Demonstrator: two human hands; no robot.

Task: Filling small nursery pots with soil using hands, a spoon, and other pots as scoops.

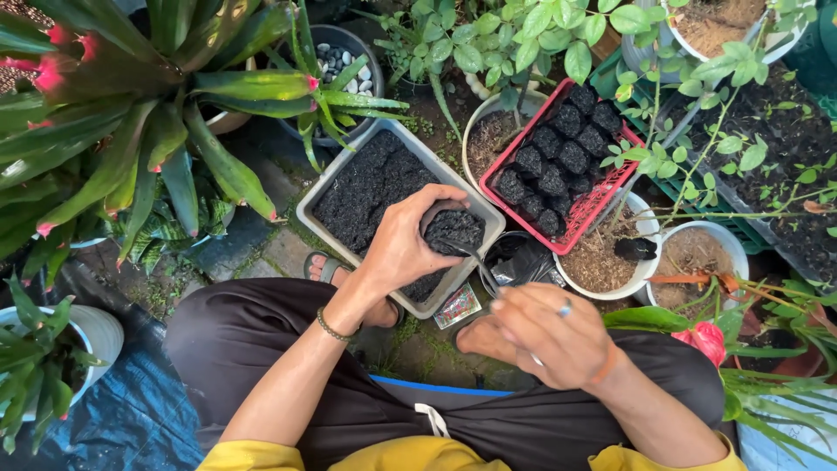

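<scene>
Leftmost, a large bromeliad with red-tipped leaves [131,113] spreads over the ground beside a grey rectangular planter [324,202] filled with dark soil. Over the planter's near corner, the left hand [397,249] has its fingers [436,194] curled around a small black grow bag [453,231] packed with soil. Just right, the right hand [549,331] hovers lower, its fingers closed on a thin dark tool [475,259] whose tip meets the bag. Behind, a red crate [602,199] holds filled bags, resting across white pots [641,270].
</scene>
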